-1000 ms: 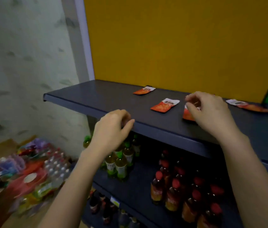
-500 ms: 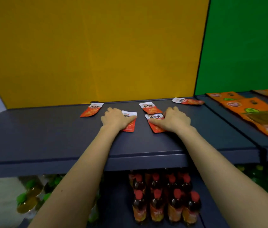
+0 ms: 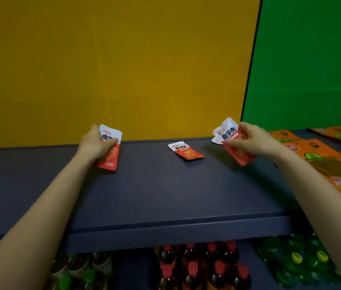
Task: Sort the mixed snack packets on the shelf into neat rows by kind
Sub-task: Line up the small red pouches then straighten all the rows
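Since these red-and-white snack sachets look thin, light and crinkly, I'd judge they will flex and slide over one another rather than stack stiffly. The glossy film could slip out of a loose pinch, so the flat sealed ends or the long edges seem the best places to take hold. The left grip point(image 3: 95, 144) is closed on a held sachet point(image 3: 111, 152), fingers curled across its white top. It is tilted, with its red lower end at or just above the dark blue shelf point(image 3: 165, 195), over toward the left; whether a second one hides behind it I cannot tell. The right grip point(image 3: 255, 139) pinches a bunch of sachets point(image 3: 239, 151), two by the look of it, fanned apart and lifted clear of the shelf near where the yellow back panel meets the green. Between the hands a loose sachet point(image 3: 186, 151) lies flat near the back wall, apart from both. Larger orange packets point(image 3: 322, 162) lie on the neighbouring section, just beside the right forearm, and red-capped bottles point(image 3: 196, 266) stand on the level below. My guess is the gathering is underway and no row is yet laid
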{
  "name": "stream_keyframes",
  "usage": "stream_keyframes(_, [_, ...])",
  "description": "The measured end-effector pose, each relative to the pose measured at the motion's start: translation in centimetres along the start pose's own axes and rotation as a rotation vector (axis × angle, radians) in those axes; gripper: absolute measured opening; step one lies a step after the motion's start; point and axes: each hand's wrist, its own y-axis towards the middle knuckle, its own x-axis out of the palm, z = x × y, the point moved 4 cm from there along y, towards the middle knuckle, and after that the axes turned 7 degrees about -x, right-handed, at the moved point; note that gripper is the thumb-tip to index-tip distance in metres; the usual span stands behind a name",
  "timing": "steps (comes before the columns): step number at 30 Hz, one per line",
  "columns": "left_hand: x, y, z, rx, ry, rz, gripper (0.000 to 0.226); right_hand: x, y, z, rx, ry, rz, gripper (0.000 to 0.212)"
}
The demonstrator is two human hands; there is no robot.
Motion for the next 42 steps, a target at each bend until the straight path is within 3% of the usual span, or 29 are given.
stream_keyframes(2, [0.2,1.8,-0.6,-0.06,0.01,0.027,0.052,-0.2,2.4,1.6,0.049,-0.008,0.05,0.036])
stream_keyframes(8, [3.9,3.9,-2.8,-0.207,0.275,-0.099,0.064,1.2,6.2,4.0,0.155,0.137,-0.08,0.046])
stream_keyframes(11, [4.9,3.9,-2.7,-0.229,0.413,-0.102,0.074,2.0,7.0,4.9,0.176,0.103,-0.074,0.038])
stream_keyframes(17, [4.2,4.6,-2.7,-0.252,0.453,-0.1,0.075,2.9,7.5,5.6,0.22,-0.049,-0.147,0.03])
stream_keyframes(22, [3.9,4.1,-2.4,-0.255,0.219,-0.252,0.06,3.3,7.5,4.7,0.249,-0.006,-0.26,0.033])
stream_keyframes(25, [4.1,2.9,-1.3,-0.212,0.1,-0.289,0.044,3.6,6.9,3.7,0.251,0.037,-0.289,0.023])
stream_keyframes(29, [5.3,0.7,2.4,-0.222,-0.446,-0.298,0.009,3.9,6.6,3.3,0.269,0.046,-0.283,0.047])
stream_keyframes(31, [6.9,-0.2,4.9,-0.266,-0.67,-0.364,0.009,4.2,6.2,3.2,0.276,0.047,-0.275,0.05])
stream_keyframes(35, [11.8,-2.1,9.4,-0.287,-0.764,-0.449,0.007,4.5,5.3,3.0,0.252,0.125,-0.211,0.043])
stream_keyframes(37, [14.1,-2.1,10.4,-0.262,-0.648,-0.387,0.022,4.5,4.9,3.1,0.245,0.182,-0.19,0.039])
stream_keyframes(40, [15.8,-2.3,9.9,-0.242,-0.088,-0.236,0.059,4.6,4.8,3.5,0.227,0.257,-0.173,0.035])
stream_keyframes(42, [15.9,-2.7,10.0,-0.221,0.09,-0.204,0.075,4.7,4.9,3.7,0.214,0.263,-0.153,0.034])
